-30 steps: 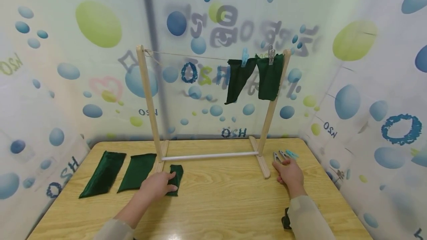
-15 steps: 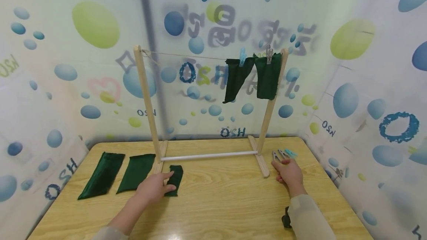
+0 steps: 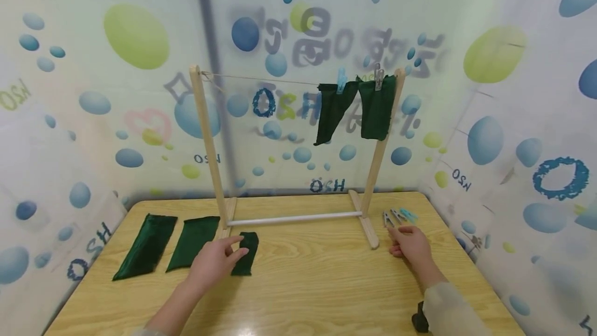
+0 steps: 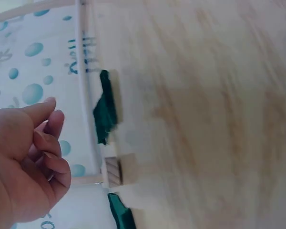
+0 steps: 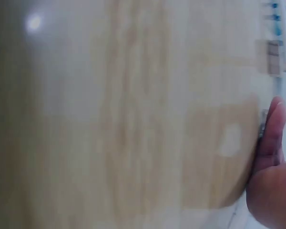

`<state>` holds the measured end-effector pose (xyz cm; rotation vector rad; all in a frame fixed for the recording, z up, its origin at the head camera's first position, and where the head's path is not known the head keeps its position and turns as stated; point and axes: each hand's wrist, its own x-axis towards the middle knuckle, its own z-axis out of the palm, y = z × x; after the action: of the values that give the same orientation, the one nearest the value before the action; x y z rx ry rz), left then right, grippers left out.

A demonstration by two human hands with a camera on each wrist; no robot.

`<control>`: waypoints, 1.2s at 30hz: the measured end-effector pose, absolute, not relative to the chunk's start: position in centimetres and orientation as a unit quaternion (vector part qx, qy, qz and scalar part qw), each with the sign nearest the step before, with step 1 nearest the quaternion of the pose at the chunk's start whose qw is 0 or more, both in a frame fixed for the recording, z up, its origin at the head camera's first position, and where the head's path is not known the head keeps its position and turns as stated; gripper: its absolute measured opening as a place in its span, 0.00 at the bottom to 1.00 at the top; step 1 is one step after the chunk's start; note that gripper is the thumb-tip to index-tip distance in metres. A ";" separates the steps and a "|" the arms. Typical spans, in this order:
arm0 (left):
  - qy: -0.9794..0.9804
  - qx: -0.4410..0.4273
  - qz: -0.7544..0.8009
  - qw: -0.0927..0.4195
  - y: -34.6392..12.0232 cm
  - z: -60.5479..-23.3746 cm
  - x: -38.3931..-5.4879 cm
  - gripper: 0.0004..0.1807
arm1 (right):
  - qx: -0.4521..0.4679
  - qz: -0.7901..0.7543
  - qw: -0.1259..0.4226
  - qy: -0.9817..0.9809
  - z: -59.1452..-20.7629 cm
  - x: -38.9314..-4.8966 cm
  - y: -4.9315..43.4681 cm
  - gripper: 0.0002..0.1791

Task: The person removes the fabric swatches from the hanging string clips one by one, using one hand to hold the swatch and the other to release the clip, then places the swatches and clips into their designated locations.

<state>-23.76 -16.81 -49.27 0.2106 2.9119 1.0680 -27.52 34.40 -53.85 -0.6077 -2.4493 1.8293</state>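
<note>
Left grip [image 4: 26,164], green cloth [image 4: 105,112] nearby, rod [image 4: 84,81]

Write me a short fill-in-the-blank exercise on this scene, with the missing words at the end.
1. The hanging cloth nearer the middle of the string is pinned by a light ____ clothespin.
2. Beside the right hand, ____ clothespins lie on the table.
3. The smallest cloth on the table lies by the fingers of the ____ hand.
4. The rod low between the wooden posts is coloured ____.

Missing words: blue; three; left; white.

High head view, wrist views nearer table [image 3: 308,279]
</note>
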 end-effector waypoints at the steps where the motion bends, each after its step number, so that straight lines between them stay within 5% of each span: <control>1: 0.933 0.070 0.352 0.014 -16.7 -49.1 -23.7 0.24 | -0.193 0.590 0.013 -0.784 -53.7 -27.3 34.4 0.34; 9: 0.903 0.097 0.419 -0.007 -15.5 -47.2 -23.6 0.19 | -0.130 0.556 0.008 -0.821 -50.6 -25.4 34.3 0.25; 18: 0.891 0.133 0.433 -0.016 -12.7 -44.0 -24.1 0.18 | -0.017 0.543 0.041 -0.838 -41.9 -24.9 32.2 0.25; 36: 0.793 0.215 0.570 0.001 -5.6 -32.8 -30.9 0.19 | 0.093 0.469 0.129 -0.869 -25.8 -28.7 26.2 0.23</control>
<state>-30.88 -5.57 -32.75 0.6761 2.4891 1.7909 -28.72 26.24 -25.79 0.2707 -2.5251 1.3637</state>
